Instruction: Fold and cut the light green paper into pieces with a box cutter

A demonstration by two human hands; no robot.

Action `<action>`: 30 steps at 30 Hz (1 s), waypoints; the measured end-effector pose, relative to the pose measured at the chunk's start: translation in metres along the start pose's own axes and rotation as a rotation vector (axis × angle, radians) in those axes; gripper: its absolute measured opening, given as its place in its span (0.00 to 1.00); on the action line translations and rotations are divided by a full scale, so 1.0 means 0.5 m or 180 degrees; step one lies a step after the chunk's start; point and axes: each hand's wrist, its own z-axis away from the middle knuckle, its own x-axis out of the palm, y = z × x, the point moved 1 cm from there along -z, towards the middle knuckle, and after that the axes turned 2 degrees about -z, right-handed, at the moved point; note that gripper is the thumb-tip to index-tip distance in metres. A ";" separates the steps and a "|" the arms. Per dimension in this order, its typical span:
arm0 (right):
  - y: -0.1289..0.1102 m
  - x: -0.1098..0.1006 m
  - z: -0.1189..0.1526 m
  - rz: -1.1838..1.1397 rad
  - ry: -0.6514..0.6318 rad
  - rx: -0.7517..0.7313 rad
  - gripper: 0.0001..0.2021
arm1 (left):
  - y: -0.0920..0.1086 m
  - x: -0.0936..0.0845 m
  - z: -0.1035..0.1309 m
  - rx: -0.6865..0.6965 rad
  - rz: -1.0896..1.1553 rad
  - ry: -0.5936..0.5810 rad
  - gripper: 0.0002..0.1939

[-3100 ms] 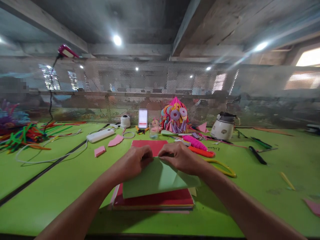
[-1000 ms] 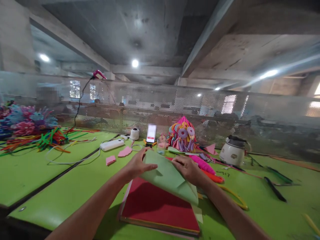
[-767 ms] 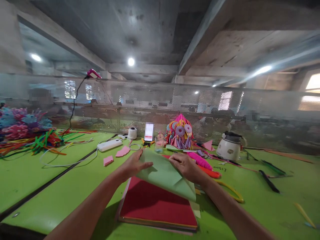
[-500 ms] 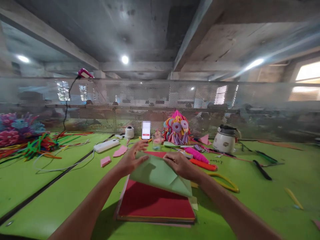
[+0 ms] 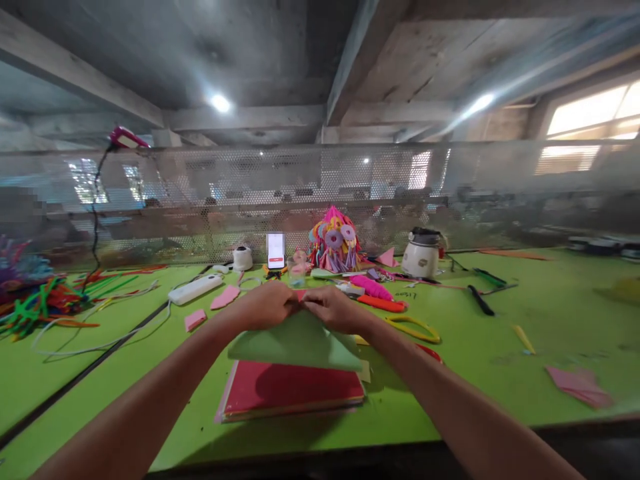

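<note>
A folded sheet of light green paper (image 5: 295,343) is held up at its far edge by both hands, tilted over a stack of coloured paper (image 5: 293,390) with red on top. My left hand (image 5: 267,305) is closed on the far edge, left of the middle. Close beside it, my right hand (image 5: 337,308) pinches the same edge with thumb and fingers. The fingertips of the two hands almost meet. Most of the far edge is hidden behind the hands.
Behind the hands stand a phone (image 5: 275,251), a colourful tasselled paper ornament (image 5: 334,241) and a white kettle (image 5: 421,255). Orange-handled scissors (image 5: 383,303) lie to the right. At left are a white power strip (image 5: 195,290) and pipe cleaners (image 5: 37,307). A mesh partition (image 5: 240,200) rises behind.
My left hand, open half a second ago, has closed on the green paper's far edge. My right hand has come close beside it. The view has turned rightward.
</note>
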 end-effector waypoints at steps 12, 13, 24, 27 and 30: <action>0.061 -0.011 0.012 -0.0053 0.0023 0.0298 0.12 | -0.065 0.119 -0.039 -0.0611 0.1274 -0.0879 0.11; 0.063 -0.021 0.015 -0.0092 0.0008 0.0312 0.12 | -0.070 0.129 -0.043 -0.0590 0.1259 -0.0883 0.12; -0.026 0.100 0.038 0.1557 -0.0963 -0.0344 0.14 | -0.106 0.192 -0.042 -0.0311 0.1010 -0.0672 0.09; -0.035 0.131 0.068 0.1772 -0.0580 -0.0368 0.12 | -0.101 0.196 -0.035 -0.0309 0.0967 -0.0540 0.10; -0.040 0.140 0.095 0.1720 -0.0295 -0.0192 0.10 | -0.087 0.188 -0.025 -0.0402 0.0877 -0.0382 0.08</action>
